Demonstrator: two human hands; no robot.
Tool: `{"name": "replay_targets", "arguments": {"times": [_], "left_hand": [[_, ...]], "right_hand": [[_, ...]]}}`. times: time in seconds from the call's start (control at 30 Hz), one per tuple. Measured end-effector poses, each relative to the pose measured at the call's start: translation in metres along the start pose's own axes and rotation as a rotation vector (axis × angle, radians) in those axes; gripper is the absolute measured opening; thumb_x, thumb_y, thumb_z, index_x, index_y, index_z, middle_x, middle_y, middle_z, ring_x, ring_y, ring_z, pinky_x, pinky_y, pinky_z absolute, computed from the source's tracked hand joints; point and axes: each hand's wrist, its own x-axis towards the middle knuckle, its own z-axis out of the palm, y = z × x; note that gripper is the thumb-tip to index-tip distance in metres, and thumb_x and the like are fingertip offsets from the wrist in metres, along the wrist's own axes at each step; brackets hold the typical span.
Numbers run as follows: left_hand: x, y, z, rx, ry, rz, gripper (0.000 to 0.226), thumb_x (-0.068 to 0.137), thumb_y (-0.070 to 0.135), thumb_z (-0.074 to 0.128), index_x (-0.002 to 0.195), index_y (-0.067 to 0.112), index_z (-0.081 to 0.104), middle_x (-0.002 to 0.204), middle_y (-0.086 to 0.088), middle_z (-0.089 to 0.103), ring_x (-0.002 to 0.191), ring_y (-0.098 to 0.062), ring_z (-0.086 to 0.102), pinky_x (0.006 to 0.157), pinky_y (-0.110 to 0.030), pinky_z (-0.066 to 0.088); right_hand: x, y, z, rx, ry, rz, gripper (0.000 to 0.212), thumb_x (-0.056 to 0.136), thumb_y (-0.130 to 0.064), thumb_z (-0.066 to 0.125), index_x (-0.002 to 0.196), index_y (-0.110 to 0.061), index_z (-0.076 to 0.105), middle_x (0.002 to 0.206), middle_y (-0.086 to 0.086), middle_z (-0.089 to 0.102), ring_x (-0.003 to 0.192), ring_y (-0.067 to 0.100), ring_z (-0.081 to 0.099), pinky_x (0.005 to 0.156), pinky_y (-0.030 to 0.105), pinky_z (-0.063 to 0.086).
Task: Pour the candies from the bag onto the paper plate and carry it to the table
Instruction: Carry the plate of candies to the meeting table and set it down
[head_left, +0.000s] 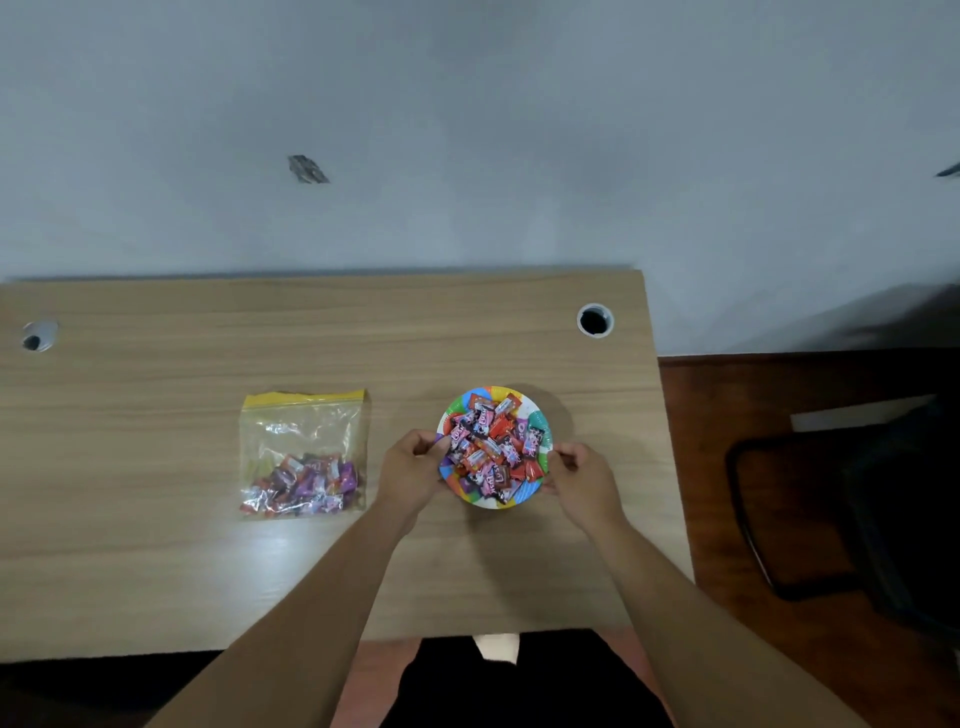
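A small paper plate (480, 395) with a multicoloured rim sits over the right half of the wooden desk, heaped with wrapped candies (493, 449) in red, pink and purple. My left hand (413, 470) grips the plate's left rim and my right hand (584, 480) grips its right rim. Whether the plate rests on the desk or is slightly raised I cannot tell. To the left lies a clear zip bag (304, 452) with a yellow seal, flat on the desk, with several candies still at its near end.
The wooden desk (156, 571) stands against a pale wall, with cable holes at back right (595, 320) and back left (39, 335). A dark chair (852, 514) stands on the red-brown floor to the right. My legs show below the desk's near edge.
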Motion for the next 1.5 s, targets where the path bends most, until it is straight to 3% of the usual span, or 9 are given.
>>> {"name": "replay_targets", "arguments": {"times": [0.1, 0.23, 0.47, 0.63, 0.77, 1.0, 1.13, 1.33, 1.5], "left_hand": [[-0.018, 0.020, -0.004, -0.008, -0.047, 0.038, 0.011, 0.104, 0.013, 0.069, 0.096, 0.005, 0.067, 0.099, -0.016, 0.072, 0.092, -0.030, 0.075, 0.084, -0.060, 0.067], [-0.042, 0.042, -0.014, 0.000, -0.161, 0.116, 0.012, 0.104, 0.015, 0.069, 0.095, 0.007, 0.066, 0.095, -0.008, 0.071, 0.090, -0.028, 0.075, 0.085, -0.054, 0.068], [-0.087, 0.062, -0.013, 0.133, -0.323, 0.256, 0.014, 0.105, 0.020, 0.069, 0.095, 0.011, 0.069, 0.103, -0.010, 0.075, 0.090, -0.023, 0.080, 0.074, -0.041, 0.069], [-0.126, 0.067, 0.000, 0.206, -0.430, 0.316, 0.021, 0.105, 0.021, 0.068, 0.101, 0.000, 0.068, 0.104, -0.012, 0.076, 0.094, -0.028, 0.081, 0.073, -0.038, 0.068], [-0.167, 0.060, 0.014, 0.239, -0.529, 0.370, 0.018, 0.106, 0.022, 0.068, 0.099, 0.006, 0.069, 0.103, -0.010, 0.075, 0.094, -0.025, 0.081, 0.075, -0.039, 0.069], [-0.238, 0.021, 0.053, 0.287, -0.650, 0.389, 0.018, 0.107, 0.022, 0.067, 0.103, 0.005, 0.069, 0.116, -0.021, 0.077, 0.096, -0.027, 0.082, 0.083, -0.045, 0.069], [-0.292, -0.018, 0.083, 0.328, -0.707, 0.382, 0.021, 0.107, 0.023, 0.066, 0.107, 0.003, 0.070, 0.116, -0.020, 0.079, 0.094, -0.024, 0.083, 0.080, -0.041, 0.069], [-0.367, -0.085, 0.123, 0.405, -0.781, 0.353, 0.022, 0.108, 0.025, 0.065, 0.107, 0.005, 0.071, 0.108, -0.013, 0.084, 0.092, -0.025, 0.084, 0.097, -0.058, 0.064], [-0.419, -0.133, 0.160, 0.484, -0.843, 0.368, 0.022, 0.107, 0.029, 0.065, 0.109, 0.008, 0.072, 0.110, -0.009, 0.084, 0.107, -0.029, 0.082, 0.087, -0.044, 0.068]], "right_hand": [[-0.027, -0.014, -0.007, 0.023, 0.067, -0.048, 0.016, 0.105, -0.016, 0.064, 0.119, -0.008, 0.070, 0.106, 0.012, 0.079, 0.084, 0.024, 0.082, 0.064, 0.027, 0.068], [-0.065, -0.029, -0.014, 0.090, 0.162, -0.091, 0.012, 0.105, -0.018, 0.063, 0.113, -0.011, 0.070, 0.103, 0.009, 0.079, 0.081, 0.018, 0.081, 0.061, 0.024, 0.066], [-0.130, -0.027, -0.031, 0.235, 0.335, -0.117, 0.013, 0.104, -0.023, 0.061, 0.108, -0.014, 0.070, 0.100, 0.006, 0.079, 0.090, 0.022, 0.081, 0.074, 0.048, 0.070], [-0.179, -0.015, -0.052, 0.306, 0.405, -0.127, 0.011, 0.105, -0.025, 0.060, 0.103, -0.018, 0.068, 0.099, 0.005, 0.077, 0.088, 0.023, 0.081, 0.075, 0.053, 0.069], [-0.223, 0.002, -0.077, 0.387, 0.460, -0.127, 0.012, 0.105, -0.025, 0.061, 0.104, -0.016, 0.069, 0.102, 0.007, 0.079, 0.088, 0.023, 0.082, 0.077, 0.055, 0.069], [-0.311, 0.046, -0.129, 0.369, 0.593, -0.131, 0.013, 0.106, -0.027, 0.062, 0.109, -0.016, 0.070, 0.104, 0.002, 0.081, 0.086, 0.016, 0.082, 0.072, 0.037, 0.070], [-0.367, 0.096, -0.159, 0.380, 0.660, -0.116, 0.013, 0.105, -0.034, 0.063, 0.104, -0.024, 0.070, 0.099, -0.001, 0.082, 0.084, 0.014, 0.082, 0.076, 0.050, 0.069], [-0.444, 0.172, -0.193, 0.444, 0.760, -0.057, 0.015, 0.105, -0.037, 0.060, 0.104, -0.024, 0.069, 0.100, -0.003, 0.081, 0.089, 0.013, 0.081, 0.077, 0.049, 0.069], [-0.497, 0.232, -0.218, 0.529, 0.842, -0.028, 0.016, 0.105, -0.035, 0.060, 0.104, -0.022, 0.070, 0.101, -0.001, 0.081, 0.091, 0.015, 0.082, 0.077, 0.051, 0.069]]}}
